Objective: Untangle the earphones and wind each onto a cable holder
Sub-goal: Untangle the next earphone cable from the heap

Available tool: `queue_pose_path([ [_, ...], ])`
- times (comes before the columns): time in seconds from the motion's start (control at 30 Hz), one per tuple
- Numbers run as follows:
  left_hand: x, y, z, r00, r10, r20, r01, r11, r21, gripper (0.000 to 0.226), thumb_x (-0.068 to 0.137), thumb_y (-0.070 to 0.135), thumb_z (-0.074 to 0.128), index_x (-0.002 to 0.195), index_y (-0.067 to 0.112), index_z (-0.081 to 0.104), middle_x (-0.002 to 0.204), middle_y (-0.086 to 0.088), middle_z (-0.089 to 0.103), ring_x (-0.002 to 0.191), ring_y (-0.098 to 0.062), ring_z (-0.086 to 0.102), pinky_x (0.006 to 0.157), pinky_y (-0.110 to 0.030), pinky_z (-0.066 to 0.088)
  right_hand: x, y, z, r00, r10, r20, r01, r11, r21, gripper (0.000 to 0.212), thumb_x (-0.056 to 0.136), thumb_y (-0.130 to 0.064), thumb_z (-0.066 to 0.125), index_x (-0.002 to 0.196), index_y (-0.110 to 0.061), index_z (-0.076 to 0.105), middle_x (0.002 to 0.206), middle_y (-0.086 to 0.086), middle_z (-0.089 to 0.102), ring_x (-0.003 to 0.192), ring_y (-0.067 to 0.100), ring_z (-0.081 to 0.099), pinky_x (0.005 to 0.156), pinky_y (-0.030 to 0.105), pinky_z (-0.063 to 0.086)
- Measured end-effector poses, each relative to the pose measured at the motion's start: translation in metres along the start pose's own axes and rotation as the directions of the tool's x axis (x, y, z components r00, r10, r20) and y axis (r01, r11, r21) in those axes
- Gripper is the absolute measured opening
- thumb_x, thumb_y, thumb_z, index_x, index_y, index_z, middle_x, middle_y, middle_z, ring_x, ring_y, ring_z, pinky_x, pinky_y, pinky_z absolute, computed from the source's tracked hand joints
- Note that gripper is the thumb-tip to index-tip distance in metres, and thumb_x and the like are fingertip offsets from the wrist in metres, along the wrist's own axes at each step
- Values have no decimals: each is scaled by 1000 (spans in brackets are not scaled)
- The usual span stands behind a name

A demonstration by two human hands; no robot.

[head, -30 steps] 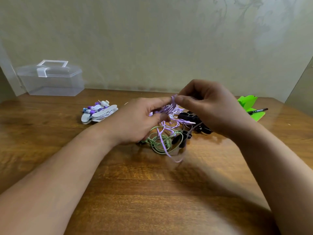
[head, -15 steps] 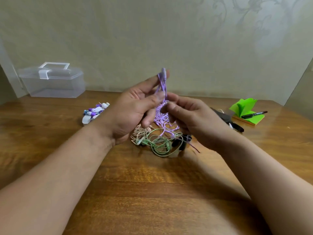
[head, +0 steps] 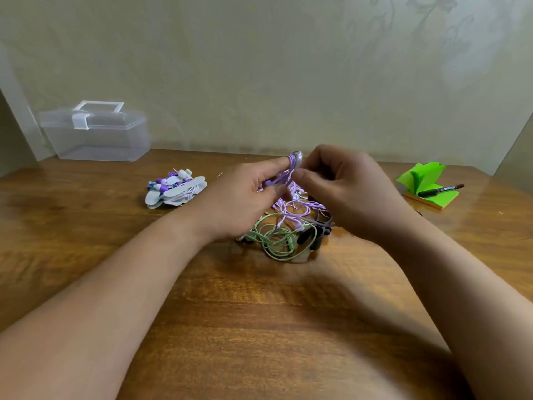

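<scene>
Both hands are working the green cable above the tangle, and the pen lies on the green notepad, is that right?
Not quite: the head view shows the left hand and right hand holding the purple cable; the green cable lies on the table beneath. The pen does lie on the notepad.

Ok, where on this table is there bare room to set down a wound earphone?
Bare table between the forearms, in front of the tangle; more at front left, nearer than the clear box and wound earphones. Crowded: the centre, where left hand and right hand hold the purple earphones, and far right by the sticky notes and pen.
</scene>
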State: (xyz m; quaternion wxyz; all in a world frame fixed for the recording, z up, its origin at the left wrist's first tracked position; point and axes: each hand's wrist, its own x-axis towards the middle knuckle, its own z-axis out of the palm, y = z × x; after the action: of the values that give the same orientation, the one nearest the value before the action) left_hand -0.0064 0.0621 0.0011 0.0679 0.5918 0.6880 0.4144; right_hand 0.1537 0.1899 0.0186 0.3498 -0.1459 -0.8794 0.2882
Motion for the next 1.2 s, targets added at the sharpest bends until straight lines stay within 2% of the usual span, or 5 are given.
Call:
queue_pose_path([
  [0.1,-3,8,3,993,25,117,-21,999,-34,47,102,33,56,148,34,52,134,15,67,127,-7,61,113,-46,44,1,3,-3,999,-26,-45,27,999,22,17,95,-28,74,84,-16,68,68,3,65,59,9,52,55,29,40],
  [0.37,-8,19,2,989,-6,145,54,944,-326,32,109,15,46,137,21,61,106,-10,75,39,-8,41,40,-24,30,2,2,-11,999,-50,-8,51,992,119,14,95,-23,76,90,-14,68,70,4,69,60,12,59,55,33,46],
  [0.53,-6,16,3,992,33,124,21,910,-413,37,96,16,65,132,23,66,107,-11,78,96,-6,74,98,-26,56,1,0,-13,997,-76,22,72,987,141,14,94,-25,79,90,-16,69,74,8,70,63,22,60,58,41,48],
  [0.87,-9,19,-2,962,49,270,68,911,-407,35,94,5,70,127,13,71,110,-4,78,104,-9,70,96,-22,53,4,3,-35,926,-1,376,-284,655,700,11,94,-3,60,104,-9,59,74,15,44,46,5,19,36,13,21],
  [1.2,-15,25,-20,956,115,269,47,849,-527,35,95,-2,65,128,8,70,98,-14,79,94,-14,72,87,-22,54,6,9,-8,954,67,291,-237,763,602,11,86,-24,72,87,-14,70,63,12,53,45,9,29,42,21,20],
])
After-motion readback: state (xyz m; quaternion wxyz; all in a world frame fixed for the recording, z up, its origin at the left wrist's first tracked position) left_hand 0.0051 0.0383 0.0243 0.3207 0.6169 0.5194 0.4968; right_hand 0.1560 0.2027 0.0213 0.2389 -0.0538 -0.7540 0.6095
